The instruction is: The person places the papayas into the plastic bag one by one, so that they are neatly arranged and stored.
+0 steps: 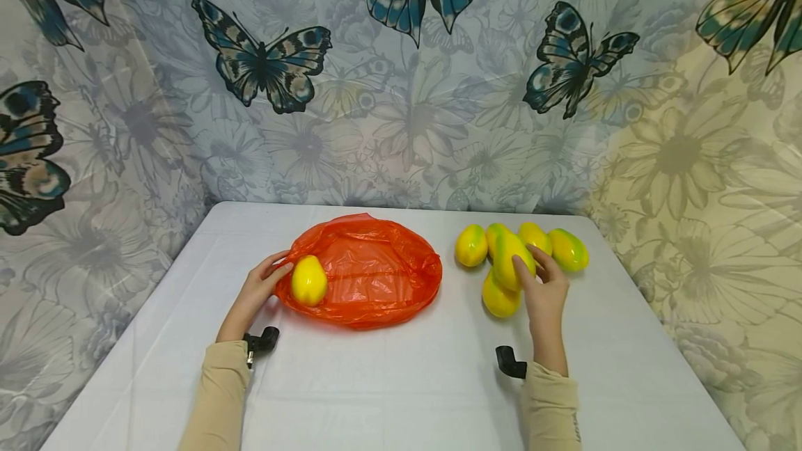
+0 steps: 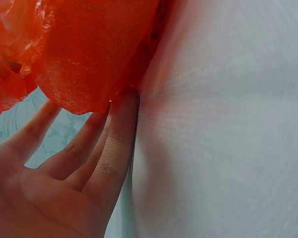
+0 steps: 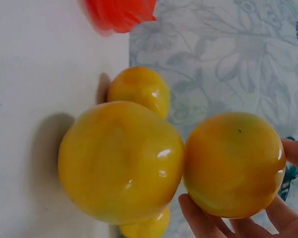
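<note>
My right hand (image 1: 546, 291) curls around a mango (image 1: 510, 259) in the pile on the tabletop (image 1: 401, 381). My left hand (image 1: 260, 287), fingers straight, touches the orange bag (image 1: 376, 270) edge, beside another mango (image 1: 309, 280) lying on it.

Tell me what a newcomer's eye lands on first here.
The orange plastic bag spread on the middle of the white table, with one yellow mango at its left edge beside the left hand. To its right lies a cluster of yellow-green mangoes, where the right hand grips one.
</note>
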